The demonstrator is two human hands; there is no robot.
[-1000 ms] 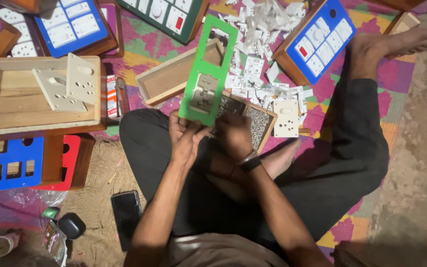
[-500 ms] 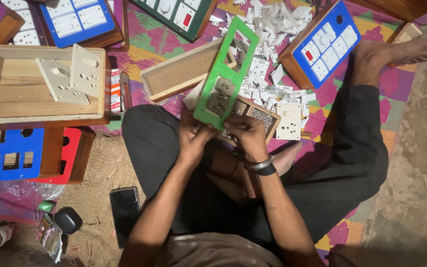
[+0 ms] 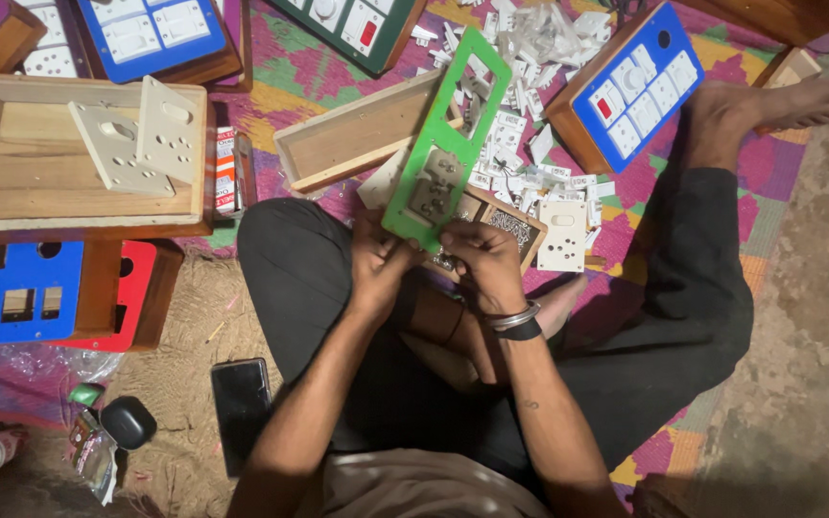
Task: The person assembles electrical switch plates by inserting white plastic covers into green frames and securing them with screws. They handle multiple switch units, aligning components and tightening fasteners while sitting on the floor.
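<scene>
A long green switch-board plate (image 3: 445, 144) with rectangular cut-outs tilts up over my lap; a pale switch part sits in its lower opening. My left hand (image 3: 376, 264) grips the plate's lower left edge. My right hand (image 3: 485, 261) holds its lower right corner, fingers curled under it, with a bracelet and dark band on the wrist. Whether the right fingers also pinch a small part is hidden. A small wooden box (image 3: 510, 228) lies just behind the right hand.
A heap of white switches (image 3: 530, 58) and a white socket (image 3: 562, 235) lie ahead. Open wooden boxes (image 3: 69, 225) (image 3: 357, 134) stand left and centre. Blue (image 3: 626, 91), green (image 3: 357, 24) and red (image 3: 131, 288) boards surround me. A phone (image 3: 241, 408) lies by my left knee.
Both hands have drawn together at the bottom of the green plate, and the view has shifted slightly. The plate stays tilted the same way.
</scene>
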